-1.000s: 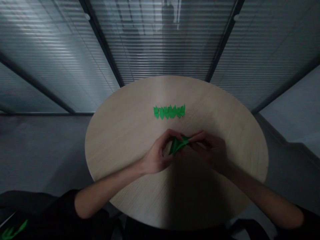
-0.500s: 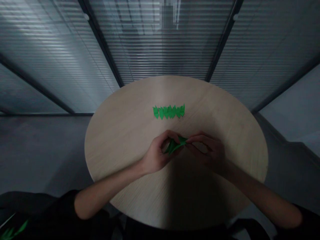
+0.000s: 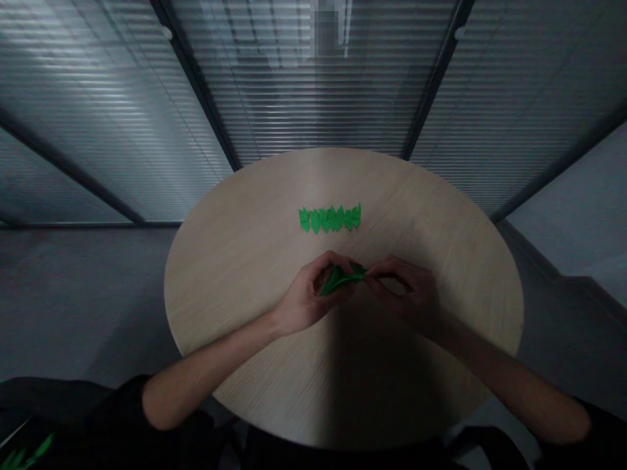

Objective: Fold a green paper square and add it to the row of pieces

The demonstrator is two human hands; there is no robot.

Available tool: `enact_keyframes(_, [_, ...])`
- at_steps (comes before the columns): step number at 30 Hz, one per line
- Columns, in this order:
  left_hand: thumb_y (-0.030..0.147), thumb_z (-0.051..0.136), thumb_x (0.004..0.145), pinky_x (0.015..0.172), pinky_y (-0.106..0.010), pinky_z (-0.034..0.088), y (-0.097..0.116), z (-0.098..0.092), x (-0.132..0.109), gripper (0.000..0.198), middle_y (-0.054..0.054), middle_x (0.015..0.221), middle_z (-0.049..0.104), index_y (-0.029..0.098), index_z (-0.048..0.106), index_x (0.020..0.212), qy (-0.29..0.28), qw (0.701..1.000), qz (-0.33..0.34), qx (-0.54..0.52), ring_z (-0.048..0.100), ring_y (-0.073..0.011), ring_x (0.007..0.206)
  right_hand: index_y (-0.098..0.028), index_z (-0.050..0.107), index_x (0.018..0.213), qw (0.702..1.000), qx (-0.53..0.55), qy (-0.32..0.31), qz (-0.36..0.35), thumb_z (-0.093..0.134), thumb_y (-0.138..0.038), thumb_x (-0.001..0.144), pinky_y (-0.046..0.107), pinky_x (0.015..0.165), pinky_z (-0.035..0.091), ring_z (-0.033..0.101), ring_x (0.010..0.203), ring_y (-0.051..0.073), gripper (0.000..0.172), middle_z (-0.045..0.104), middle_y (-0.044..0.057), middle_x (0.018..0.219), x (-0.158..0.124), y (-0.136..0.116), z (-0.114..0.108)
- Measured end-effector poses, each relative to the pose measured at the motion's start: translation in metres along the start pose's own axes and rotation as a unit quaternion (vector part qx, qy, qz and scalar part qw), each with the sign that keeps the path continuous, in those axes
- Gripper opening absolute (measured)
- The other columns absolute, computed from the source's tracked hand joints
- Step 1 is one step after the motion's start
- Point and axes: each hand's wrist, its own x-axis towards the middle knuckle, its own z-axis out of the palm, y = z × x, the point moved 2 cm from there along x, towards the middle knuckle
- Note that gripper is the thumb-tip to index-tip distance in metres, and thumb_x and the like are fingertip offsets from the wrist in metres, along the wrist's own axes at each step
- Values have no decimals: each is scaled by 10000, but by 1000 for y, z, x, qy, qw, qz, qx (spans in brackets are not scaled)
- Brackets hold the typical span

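Green origami piece is held above the near half of the tabletop, between the person's two hands. The left hand and right hand are together and clamped on it: the left curls around its left end, while the right fingertips pinch its right point. Its exact fold cannot be made out, as the fingers cover part of it and its underside is hidden.

Count: one piece is in the hands. A row of green origami pieces lies on the tabletop beyond them, well apart from both hands. The row holds about seven pieces; they overlap edge to edge, so the number is not certain. Further green paper shows at the lower left corner on a dark surface, cut off by the frame and too dim to count.

The tabletop is round, with a pale wood-grain finish and a broad shadow across its near half. Both forearms are bare, with black sleeves at the lower edge of the view. Beyond the table are a grey floor and a glass partition with slatted blinds and dark frames. A pixelated patch obscures the top of the glass.
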Motion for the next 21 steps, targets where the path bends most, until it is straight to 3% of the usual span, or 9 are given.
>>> enact_keyframes(3, [141,796,837,1011,-383,524,1,0,0,314,-117,1239,685,170,609,1088,-31,999,-27,-30,667,-231,1152,-244,709,929,999,-24,5,-21,701,-138,901,279,697,595,726,757,157,110,754,6,859,-1,1,0])
enact_keyframes(9, [154,744,890,904,-335,557,-1,3,0,157,-98,1123,713,165,603,959,16,998,19,53,686,-191,1021,-252,708,988,998,-28,-4,-53,708,-164,924,297,733,611,741,794,164,109,770,19,901,-5,1,4])
enact_keyframes(13, [214,774,890,818,-321,572,-4,2,0,167,-84,1033,723,166,619,930,41,997,29,65,695,-182,928,-250,707,1034,998,-11,-5,-65,729,-142,903,295,739,613,747,821,168,171,778,26,931,-4,-2,3])
enact_keyframes(21, [278,849,827,752,-298,594,0,3,-2,247,-82,960,729,153,643,882,71,995,29,66,696,-175,852,-219,722,893,999,45,-9,12,714,-163,890,267,690,606,718,765,151,56,745,24,860,0,-3,-1])
